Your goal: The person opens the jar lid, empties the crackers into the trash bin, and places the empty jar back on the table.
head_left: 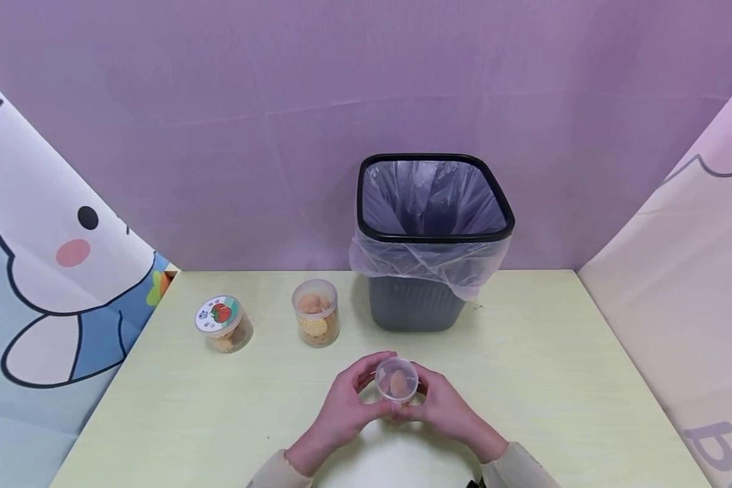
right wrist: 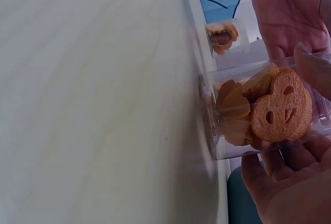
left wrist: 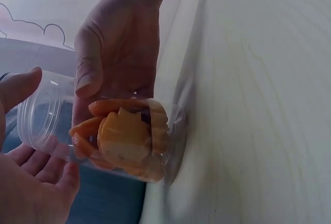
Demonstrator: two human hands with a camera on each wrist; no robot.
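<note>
A clear plastic jar of orange-brown cookies (head_left: 397, 381) stands on the table between both hands. My left hand (head_left: 343, 411) curls round its left side near the top. The right hand (head_left: 448, 411) grips the opposite side, and the thumbs come close together at the front. Through the jar wall in the right wrist view a cookie (right wrist: 282, 107) with cut-out holes shows, with paler pieces beside it. In the left wrist view a clear ring (left wrist: 39, 113) forms the jar's upper end; whether a lid is on it I cannot tell.
A second cookie jar (head_left: 316, 325) stands further back, left of the hands. Beyond it on the left is a jar with a printed lid (head_left: 224, 322). A grey bin (head_left: 415, 305) lined with a clear bag stands at the table's back, against a purple cloth (head_left: 250, 135).
</note>
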